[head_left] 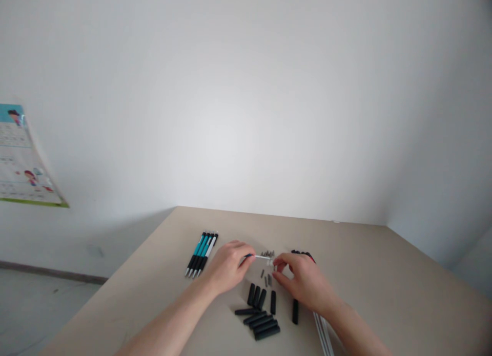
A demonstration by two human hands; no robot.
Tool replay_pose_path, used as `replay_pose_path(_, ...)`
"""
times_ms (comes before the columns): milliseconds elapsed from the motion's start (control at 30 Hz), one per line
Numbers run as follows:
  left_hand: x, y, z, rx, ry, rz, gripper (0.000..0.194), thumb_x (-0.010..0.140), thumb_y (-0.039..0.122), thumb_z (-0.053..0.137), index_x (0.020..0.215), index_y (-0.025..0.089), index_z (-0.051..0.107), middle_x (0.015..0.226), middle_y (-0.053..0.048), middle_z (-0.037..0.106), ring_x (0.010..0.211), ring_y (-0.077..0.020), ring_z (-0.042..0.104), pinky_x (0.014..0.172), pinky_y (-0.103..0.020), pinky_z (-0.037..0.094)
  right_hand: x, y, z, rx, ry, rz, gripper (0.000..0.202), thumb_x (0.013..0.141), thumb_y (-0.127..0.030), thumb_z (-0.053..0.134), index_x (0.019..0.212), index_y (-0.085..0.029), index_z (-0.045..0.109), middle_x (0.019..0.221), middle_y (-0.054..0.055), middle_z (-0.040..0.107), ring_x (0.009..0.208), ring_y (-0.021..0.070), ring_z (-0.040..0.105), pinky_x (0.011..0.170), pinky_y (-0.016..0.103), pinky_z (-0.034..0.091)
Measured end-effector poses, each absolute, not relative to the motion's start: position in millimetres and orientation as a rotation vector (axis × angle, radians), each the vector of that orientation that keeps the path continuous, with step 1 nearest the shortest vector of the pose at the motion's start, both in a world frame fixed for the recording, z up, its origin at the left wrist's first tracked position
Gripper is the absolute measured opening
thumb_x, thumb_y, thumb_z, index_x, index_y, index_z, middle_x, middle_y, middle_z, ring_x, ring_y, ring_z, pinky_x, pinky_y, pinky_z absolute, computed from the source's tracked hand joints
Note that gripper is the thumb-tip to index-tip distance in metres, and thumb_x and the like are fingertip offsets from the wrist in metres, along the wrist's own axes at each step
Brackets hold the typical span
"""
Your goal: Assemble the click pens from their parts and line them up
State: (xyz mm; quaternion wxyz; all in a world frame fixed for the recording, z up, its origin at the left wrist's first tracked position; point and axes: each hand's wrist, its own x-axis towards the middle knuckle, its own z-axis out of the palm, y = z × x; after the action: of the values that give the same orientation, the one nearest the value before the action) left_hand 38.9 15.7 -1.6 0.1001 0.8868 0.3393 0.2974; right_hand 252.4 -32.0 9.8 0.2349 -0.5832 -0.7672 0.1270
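My left hand [232, 264] is closed in a pinch on a thin white pen refill [263, 257], whose free end points right. A dark part shows at the fingertips. Facing it, my right hand [302, 276] pinches a small grey metal piece [274, 267], too small to name surely. Between the hands, several pointed metal pen tips [268, 253] lie just beyond the refill, with small white pieces [269, 263] nearby. Closer to me are several small springs [266, 280]. Several black rubber pen grips [263, 320] lie below them, and another black grip [295, 311] is beneath my right hand.
Several pens [201, 253] with turquoise or white barrels lie side by side at the left. Dark pen parts [303, 252] show behind my right hand. Thin white sticks [323, 333] lie under my right forearm. The beige table [365, 274] meets a white wall; a poster [23, 156] hangs left.
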Motion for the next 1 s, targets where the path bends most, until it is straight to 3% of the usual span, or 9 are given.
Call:
replay_pose_path(233,39.1,16.5,-1.3,2.615,1.015,0.887,0.016,0.091,0.020,0.049,0.087,0.020,0.065,0.083,-0.002,0.067,0.081,-0.0165,0.060,0.073,-0.025,0.042,250.8,-29.9,9.8,-1.514,-1.986,0.343,0.022,0.079,-0.021,0.049,0.092,-0.022,0.067,0.080,0.001,0.071,0.061,0.0151,0.058,0.063,0.026,0.043)
replay_pose_path(767,39.2,15.2,0.9,2.682,0.997,0.851,0.016,0.091,0.018,0.049,0.087,0.020,0.065,0.082,-0.002,0.067,0.080,-0.0164,0.060,0.073,-0.026,0.043,250.8,-33.2,10.9,-1.420,-2.068,0.303,0.023,0.081,-0.017,0.048,0.092,-0.022,0.067,0.085,0.002,0.071,0.075,0.0174,0.063,0.073,0.027,0.045)
replay_pose_path(1000,42.8,12.9,-2.0,2.694,0.913,0.814,0.017,0.090,0.018,0.051,0.088,0.021,0.067,0.080,-0.002,0.068,0.078,-0.0161,0.061,0.073,-0.025,0.045,249.4,-36.2,12.0,-1.316,-2.163,0.187,0.025,0.089,-0.022,0.048,0.091,-0.022,0.072,0.085,0.007,0.070,0.081,0.0199,0.062,0.072,0.028,0.046)
